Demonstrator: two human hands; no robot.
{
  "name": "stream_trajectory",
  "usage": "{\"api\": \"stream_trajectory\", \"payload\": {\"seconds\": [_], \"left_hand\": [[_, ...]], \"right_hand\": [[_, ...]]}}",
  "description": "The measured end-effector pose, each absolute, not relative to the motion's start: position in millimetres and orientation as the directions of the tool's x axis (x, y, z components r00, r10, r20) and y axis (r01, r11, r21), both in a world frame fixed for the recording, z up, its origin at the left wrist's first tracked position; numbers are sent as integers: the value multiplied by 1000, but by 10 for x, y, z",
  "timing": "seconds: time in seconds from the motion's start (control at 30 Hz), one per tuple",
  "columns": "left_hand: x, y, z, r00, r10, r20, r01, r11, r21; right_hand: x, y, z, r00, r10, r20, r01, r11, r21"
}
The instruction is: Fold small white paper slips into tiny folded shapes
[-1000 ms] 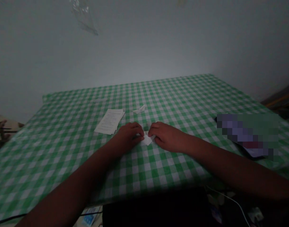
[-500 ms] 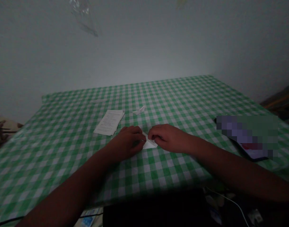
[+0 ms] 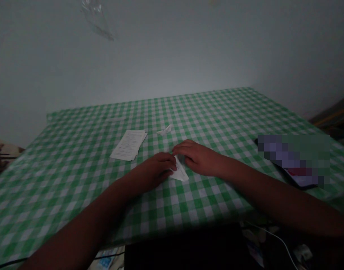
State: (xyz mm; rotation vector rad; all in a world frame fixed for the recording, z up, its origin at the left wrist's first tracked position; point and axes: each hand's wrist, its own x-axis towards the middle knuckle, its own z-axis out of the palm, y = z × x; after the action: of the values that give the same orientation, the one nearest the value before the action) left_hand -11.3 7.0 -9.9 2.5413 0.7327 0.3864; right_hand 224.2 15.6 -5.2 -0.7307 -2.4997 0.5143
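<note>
A small piece of white folded paper (image 3: 181,171), roughly triangular, lies on the checked cloth between my hands. My left hand (image 3: 153,168) is closed on its left side, fingertips and thumb over the paper. On the other side, my right hand (image 3: 198,156) has its fingers stretched out toward the paper's top corner, close to the left fingertips. Whether the right fingertips touch the paper I cannot tell. Beyond the hands sits a small folded white paper shape (image 3: 164,130), like a little boat.
Several printed paper sheets (image 3: 128,145) lie stacked left of centre. A phone-like device (image 3: 301,180), partly blurred out, rests on the right. The green-and-white checked tablecloth (image 3: 211,116) reaches back to a pale wall (image 3: 172,48). A white cable (image 3: 283,242) hangs below the front edge.
The folded paper has turned, its lower right corner now nearer me. My right hand has shifted up and away from its right side, and its curled fingers have straightened.
</note>
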Motion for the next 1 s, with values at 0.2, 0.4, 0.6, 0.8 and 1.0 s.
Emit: {"api": "stream_trajectory", "payload": {"seconds": [0.2, 0.4, 0.6, 0.8, 1.0], "left_hand": [[-141, 63, -119, 893, 428, 142, 305, -806, 508], [-148, 85, -49, 898, 425, 117, 363, -863, 352], [-141, 9, 104, 857, 510, 65, 470, -828, 305], [-158, 17, 115, 865, 501, 17, 453, -796, 400], [-166, 22, 113, 855, 518, 1, 459, -757, 465]], "right_hand": [[2240, 187, -64, -783, 564, 264, 397, 778, -486], [2247, 155, -59, -827, 513, 230, 364, 800, -476], [2243, 86, -20, -829, 537, 154, 418, 779, -467], [2233, 34, 36, -830, 548, 103, 449, 767, -459], [2211, 21, 14, -824, 557, 109, 470, 777, -419]]}}
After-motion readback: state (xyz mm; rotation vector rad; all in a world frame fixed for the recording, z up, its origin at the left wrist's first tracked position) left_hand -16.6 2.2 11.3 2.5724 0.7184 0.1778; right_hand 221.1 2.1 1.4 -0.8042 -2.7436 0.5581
